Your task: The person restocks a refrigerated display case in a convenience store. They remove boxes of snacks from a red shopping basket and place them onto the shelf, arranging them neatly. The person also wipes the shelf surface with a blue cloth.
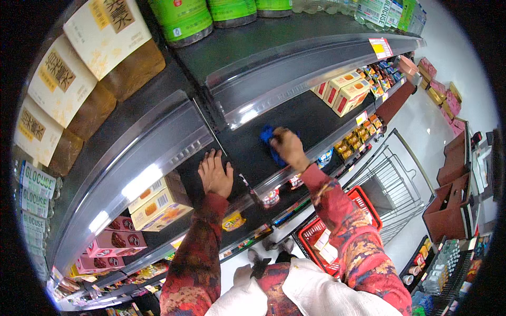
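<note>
My right hand grips a bunched blue cloth and presses it on the black shelf board. The fingers are blurred. Flat on the same shelf level, my left hand rests with its fingers spread, holding nothing. Cream biscuit boxes stand to the left of it. On the far right of this shelf are more cream boxes, beyond the cloth.
Above hangs a shelf edge with a clear rail. Large cartons and green-labelled bottles stand on it. Snack packets lie lower down. A red basket and a wire shopping cart stand at right.
</note>
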`<state>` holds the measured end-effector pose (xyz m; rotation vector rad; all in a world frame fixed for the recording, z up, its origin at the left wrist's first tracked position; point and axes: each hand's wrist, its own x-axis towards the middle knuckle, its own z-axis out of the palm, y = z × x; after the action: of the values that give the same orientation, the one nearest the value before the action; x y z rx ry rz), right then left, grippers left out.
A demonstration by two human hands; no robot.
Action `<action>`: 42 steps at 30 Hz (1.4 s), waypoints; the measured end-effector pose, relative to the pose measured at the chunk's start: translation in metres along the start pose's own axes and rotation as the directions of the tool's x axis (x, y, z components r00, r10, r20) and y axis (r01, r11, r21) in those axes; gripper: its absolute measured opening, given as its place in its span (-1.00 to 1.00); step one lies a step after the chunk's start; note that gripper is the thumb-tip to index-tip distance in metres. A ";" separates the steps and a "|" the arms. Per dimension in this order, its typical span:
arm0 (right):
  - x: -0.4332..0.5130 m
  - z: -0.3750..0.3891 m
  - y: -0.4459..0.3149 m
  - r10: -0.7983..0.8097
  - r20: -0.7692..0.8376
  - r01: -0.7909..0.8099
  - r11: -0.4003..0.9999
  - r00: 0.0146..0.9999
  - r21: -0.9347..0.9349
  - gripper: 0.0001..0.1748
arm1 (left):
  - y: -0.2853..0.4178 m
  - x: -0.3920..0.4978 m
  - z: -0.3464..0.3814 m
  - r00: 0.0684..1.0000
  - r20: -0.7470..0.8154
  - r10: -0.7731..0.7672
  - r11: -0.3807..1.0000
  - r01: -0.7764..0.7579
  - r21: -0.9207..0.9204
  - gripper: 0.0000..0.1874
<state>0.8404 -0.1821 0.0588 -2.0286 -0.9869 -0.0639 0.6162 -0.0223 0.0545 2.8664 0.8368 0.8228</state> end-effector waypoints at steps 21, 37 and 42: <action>0.127 -0.068 0.076 0.282 -0.059 -0.275 0.955 0.957 0.113 -0.81 | 0.013 0.006 -0.022 0.931 0.308 -0.193 0.962 0.242 -0.128 -0.45; 0.116 -0.050 0.062 0.243 -0.037 -0.243 0.970 0.969 0.014 -0.85 | 0.007 0.001 -0.002 0.957 0.216 -0.193 0.981 0.187 0.047 -0.41; 0.082 -0.004 0.040 0.199 0.006 -0.198 0.978 0.980 -0.063 -0.85 | 0.007 0.000 -0.010 0.986 0.143 -0.082 0.996 0.086 -0.024 -0.42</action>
<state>0.9248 -0.1465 0.0653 -2.1768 -0.7938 0.0250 0.6149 -0.0291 0.0640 2.8013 0.9121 0.6093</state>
